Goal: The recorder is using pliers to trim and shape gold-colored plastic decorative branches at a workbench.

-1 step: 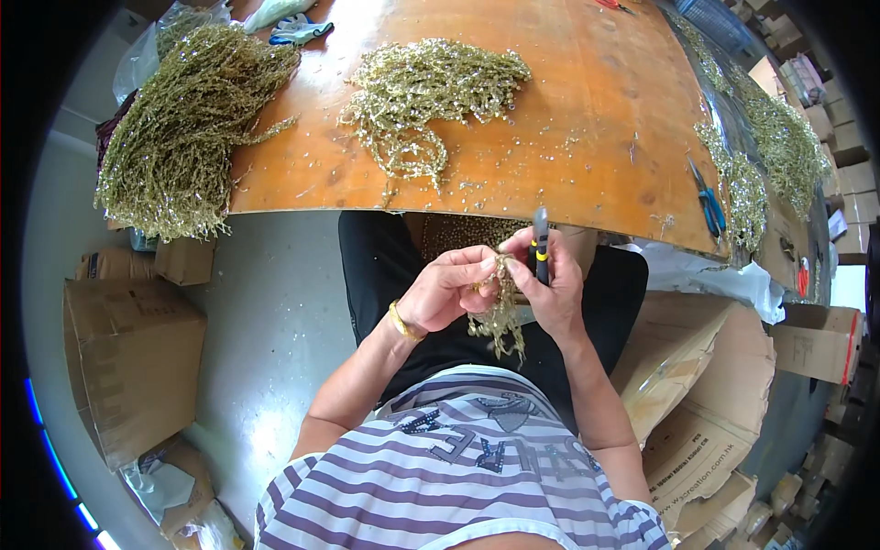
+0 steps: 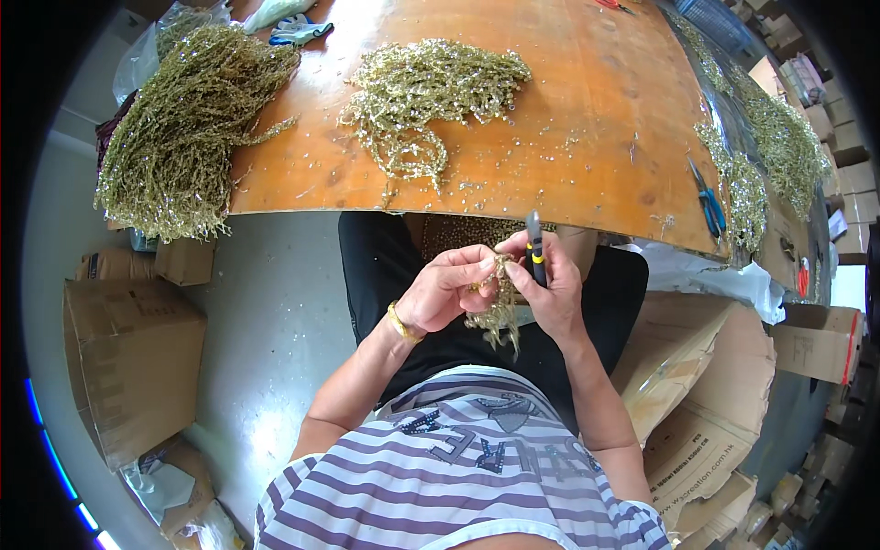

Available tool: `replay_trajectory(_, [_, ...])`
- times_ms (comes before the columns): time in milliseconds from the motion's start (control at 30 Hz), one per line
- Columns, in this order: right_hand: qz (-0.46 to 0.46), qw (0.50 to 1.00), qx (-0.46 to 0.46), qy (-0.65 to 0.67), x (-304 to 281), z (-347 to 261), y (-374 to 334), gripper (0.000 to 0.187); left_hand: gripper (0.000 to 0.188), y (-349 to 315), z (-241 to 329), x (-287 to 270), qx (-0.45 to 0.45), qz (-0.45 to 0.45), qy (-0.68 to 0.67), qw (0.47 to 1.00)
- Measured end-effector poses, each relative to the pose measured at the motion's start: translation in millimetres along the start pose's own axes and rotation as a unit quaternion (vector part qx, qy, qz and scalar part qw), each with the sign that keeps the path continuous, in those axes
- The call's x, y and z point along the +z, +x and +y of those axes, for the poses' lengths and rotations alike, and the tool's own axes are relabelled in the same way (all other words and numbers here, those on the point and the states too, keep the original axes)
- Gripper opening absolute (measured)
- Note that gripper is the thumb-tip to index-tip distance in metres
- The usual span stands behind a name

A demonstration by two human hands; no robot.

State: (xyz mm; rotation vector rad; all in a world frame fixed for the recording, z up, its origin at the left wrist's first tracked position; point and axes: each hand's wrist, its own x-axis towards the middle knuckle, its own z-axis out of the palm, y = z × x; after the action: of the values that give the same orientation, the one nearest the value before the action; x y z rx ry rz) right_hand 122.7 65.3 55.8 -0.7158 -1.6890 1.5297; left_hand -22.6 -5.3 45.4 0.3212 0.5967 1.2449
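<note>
A small bunch of gold strands (image 2: 496, 316) is held over the lap, just off the near edge of the table (image 2: 623, 119). Its upper end is pinched by the fingertips of the left hand (image 2: 445, 291) and of the right hand (image 2: 557, 293), brought close together with a narrow grip; the loose ends are left dangling toward the near side. A black-and-yellow hand tool (image 2: 538, 268) is also kept in the right hand, its grey head pointed to the far side; its exact kind cannot be told.

The bunch is judged to be light, limp and easily tangled, with glittery bits that may be shed if it is rubbed. It is best taken at the gathered upper end, as the hanging tips would probably be splayed. Finger freedom on the right is likely limited by the tool.

On the table, a large heap of gold strands (image 2: 174, 137) is spread at the left and a smaller heap (image 2: 435, 82) is laid in the middle. Blue-handled pliers (image 2: 710, 211) are set near the right edge, beside gold garlands (image 2: 741, 188). The near right side is crowded by an open cardboard box (image 2: 706, 394).
</note>
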Motion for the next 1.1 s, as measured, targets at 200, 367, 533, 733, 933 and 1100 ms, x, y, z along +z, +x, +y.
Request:
replay_trajectory(200, [-0.022, 0.998, 0.037, -0.047, -4, 7, -4, 0.029, 0.012, 0, -7, 2, 0.055, 0.069, 0.19, 0.978])
replay_trajectory(367, [0.027, 0.997, 0.058, -0.036, 1, 8, -2, 0.027, 0.013, 4, -8, 7, 0.098, 0.122, 0.22, 0.963])
replay_trajectory(533, [0.038, 0.997, 0.07, -0.025, 1, 6, 1, 0.022, 0.017, 6, 2, -3, 0.012, 0.09, 0.113, 0.989])
replay_trajectory(733, [-0.003, 0.991, 0.121, 0.057, -6, 11, 3, 0.021, 0.017, 6, 4, -5, 0.006, 0.07, 0.168, 0.983])
replay_trajectory(933, [-0.012, 0.99, 0.125, 0.069, -6, 10, 5, 0.022, 0.011, 4, 0, -10, 0.124, 0.099, 0.338, 0.928])
replay_trajectory(1100, [-0.011, 0.977, 0.185, 0.105, -7, 11, 5, 0.024, 0.006, 5, 0, -11, 0.159, 0.094, 0.4, 0.898])
